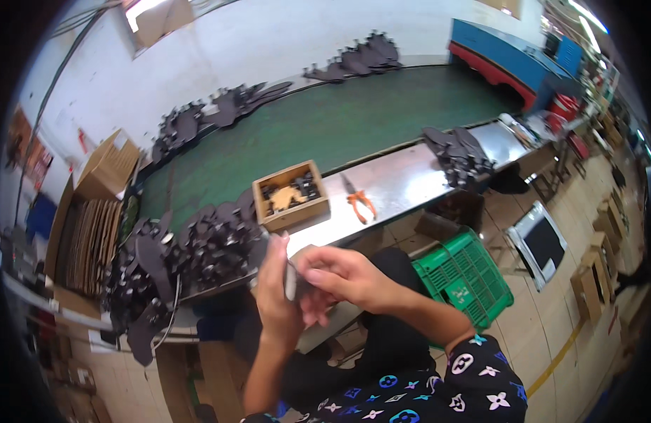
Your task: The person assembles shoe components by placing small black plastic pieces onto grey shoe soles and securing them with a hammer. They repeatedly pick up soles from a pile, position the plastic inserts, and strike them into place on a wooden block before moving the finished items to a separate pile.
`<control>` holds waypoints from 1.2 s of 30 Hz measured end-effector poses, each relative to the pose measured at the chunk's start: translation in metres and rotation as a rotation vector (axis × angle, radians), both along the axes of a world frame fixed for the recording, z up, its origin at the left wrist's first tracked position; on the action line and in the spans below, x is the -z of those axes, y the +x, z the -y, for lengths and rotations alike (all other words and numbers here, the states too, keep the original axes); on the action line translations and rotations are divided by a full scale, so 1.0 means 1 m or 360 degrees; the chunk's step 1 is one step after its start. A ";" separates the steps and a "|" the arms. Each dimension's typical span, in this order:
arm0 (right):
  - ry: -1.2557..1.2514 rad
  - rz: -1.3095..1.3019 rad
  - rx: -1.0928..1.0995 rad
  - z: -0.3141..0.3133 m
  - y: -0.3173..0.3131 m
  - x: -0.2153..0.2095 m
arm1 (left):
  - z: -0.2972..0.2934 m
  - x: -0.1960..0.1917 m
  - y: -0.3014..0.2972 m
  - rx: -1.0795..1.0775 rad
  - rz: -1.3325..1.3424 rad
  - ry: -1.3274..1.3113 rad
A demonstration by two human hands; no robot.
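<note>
Both hands come together just in front of the bench edge. My left hand [275,299] is closed round a dark, flat piece [301,285] that looks like a flip-flop sole; the fingers hide most of it. My right hand [350,280] is curled against its other side, thumb pressed toward it. Just beyond them on the bench stands a wooden box [297,215] with small black parts inside. Right of the box lie pliers [359,203] with orange handles. Dark soles with black straps [216,243] are heaped to the left of my hands.
A green conveyor belt [325,127] runs behind the metal ledge, with more soles [364,56] along its far side. Another sole pile [458,151] lies right on the ledge. A green crate [466,278] stands at my right, a carton of cardboard sheets [93,243] at far left.
</note>
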State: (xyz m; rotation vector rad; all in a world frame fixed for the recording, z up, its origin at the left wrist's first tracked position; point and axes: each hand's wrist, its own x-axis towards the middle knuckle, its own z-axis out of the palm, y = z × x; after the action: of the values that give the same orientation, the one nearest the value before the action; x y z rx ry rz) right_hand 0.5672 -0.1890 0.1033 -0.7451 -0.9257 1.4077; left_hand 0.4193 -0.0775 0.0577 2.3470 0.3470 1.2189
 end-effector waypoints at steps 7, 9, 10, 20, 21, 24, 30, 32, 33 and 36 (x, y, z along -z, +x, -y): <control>0.0020 0.2487 0.0689 0.032 -0.004 0.145 | 0.040 -0.032 -0.059 -0.0351 0.0468 -0.0843; -0.0131 0.2348 0.0775 0.069 0.004 0.170 | 0.035 -0.020 -0.058 -0.0197 0.0369 -0.1125; -0.0247 0.2260 0.0934 0.085 0.004 0.173 | 0.030 -0.004 -0.054 -0.0240 0.0181 -0.1078; -0.0930 0.0688 0.1590 0.225 0.006 0.157 | -0.041 0.037 0.022 -0.0616 -0.0643 0.0075; -0.0967 0.0496 0.1555 0.216 0.007 0.141 | -0.066 0.037 0.047 -0.0487 -0.0538 0.0119; -0.0624 0.0012 0.1607 0.183 0.002 0.154 | -0.140 0.050 0.116 -0.0492 -0.0877 0.0070; -0.0402 0.0464 0.1504 0.143 0.013 0.142 | -0.226 0.083 0.178 -0.0145 -0.1236 -0.0333; -0.0267 0.0704 0.1460 0.133 0.015 0.142 | -0.228 0.067 0.167 -0.0168 -0.0993 -0.0361; -0.0226 0.0612 0.1362 0.129 0.016 0.137 | -0.221 0.066 0.158 -0.0188 -0.0821 -0.0364; -0.0023 0.0593 0.1242 0.108 0.029 0.138 | -0.162 0.027 0.147 0.0003 -0.0412 -0.0906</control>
State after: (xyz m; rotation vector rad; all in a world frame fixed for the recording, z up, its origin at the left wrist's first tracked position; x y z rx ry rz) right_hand 0.5957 -0.2967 -0.0347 -1.2398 -0.7702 0.5964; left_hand 0.5660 0.0840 0.0309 1.9921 0.6777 0.6883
